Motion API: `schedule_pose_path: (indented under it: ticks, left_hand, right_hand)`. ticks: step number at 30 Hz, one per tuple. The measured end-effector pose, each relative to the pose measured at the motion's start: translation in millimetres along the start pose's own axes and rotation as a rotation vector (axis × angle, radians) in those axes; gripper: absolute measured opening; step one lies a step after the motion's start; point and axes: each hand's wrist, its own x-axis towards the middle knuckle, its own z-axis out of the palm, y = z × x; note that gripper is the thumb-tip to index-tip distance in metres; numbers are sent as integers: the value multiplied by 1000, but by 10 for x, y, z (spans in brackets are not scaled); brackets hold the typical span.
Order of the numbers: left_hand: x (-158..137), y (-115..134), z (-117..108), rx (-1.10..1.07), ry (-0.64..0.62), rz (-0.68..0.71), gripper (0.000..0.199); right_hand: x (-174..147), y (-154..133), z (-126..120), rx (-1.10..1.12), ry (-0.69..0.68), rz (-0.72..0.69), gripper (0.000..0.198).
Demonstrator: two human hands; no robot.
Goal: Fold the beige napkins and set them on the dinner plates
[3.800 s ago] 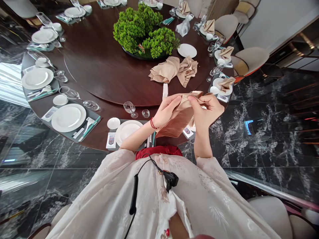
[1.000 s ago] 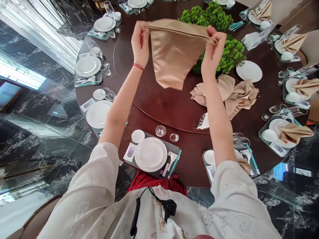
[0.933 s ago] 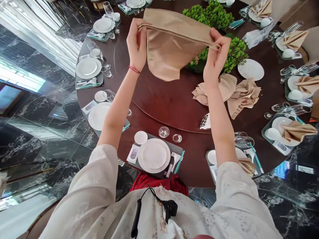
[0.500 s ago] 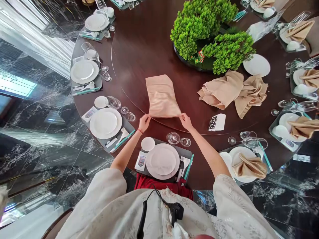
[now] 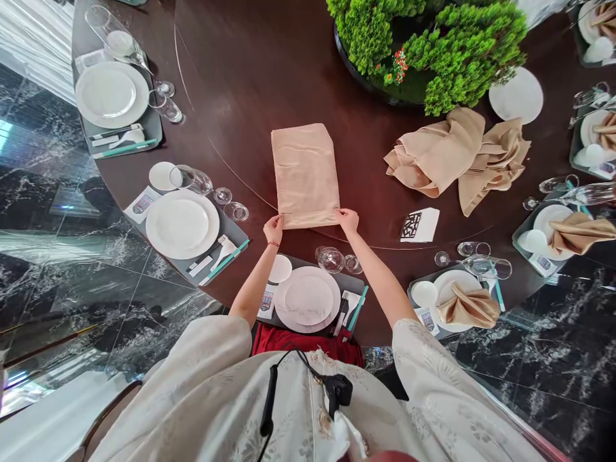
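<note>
A tan cloth napkin [image 5: 304, 173], folded into a rectangle, lies flat on the dark round turntable [image 5: 269, 83]. My left hand [image 5: 274, 229] pinches its near left corner. My right hand [image 5: 347, 220] pinches its near right corner. Both hands rest at the napkin's near edge, just past a white plate [image 5: 307, 299] on a grey placemat in front of me. Two small glasses [image 5: 332, 260] stand between the plate and my right hand.
A heap of loose tan napkins [image 5: 457, 151] lies right of the flat one, below a green plant centrepiece [image 5: 428, 45]. A small patterned card [image 5: 419, 225] sits near the turntable's edge. Place settings with plates and wine glasses [image 5: 181, 223] ring the table; some at right hold folded napkins [image 5: 469, 306].
Earlier I held the napkin in the air and spread it with raised arms. It has come down flat onto the turntable, and my hands now grip its near corners, smoothing it out.
</note>
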Motion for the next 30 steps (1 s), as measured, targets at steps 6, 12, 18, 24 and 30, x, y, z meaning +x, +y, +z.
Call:
schedule_pose_path:
  ticks: [6, 12, 18, 24, 30]
  left_hand:
    - [49, 60, 25, -239, 63, -283, 32]
    - [245, 267, -364, -154, -314, -163, 30]
    - [437, 792, -593, -118, -158, 485, 47]
    - [231, 529, -359, -241, -246, 169, 33]
    - [124, 173, -111, -226, -109, -107, 15]
  right_hand:
    - [1, -59, -61, 168, 34, 147, 27]
    - [105, -263, -399, 287, -425, 151, 30]
    - [178, -510, -641, 321, -113, -533, 42]
    - [0, -318, -195, 242, -41, -182, 33]
    - [-122, -131, 99, 76, -10, 0, 28]
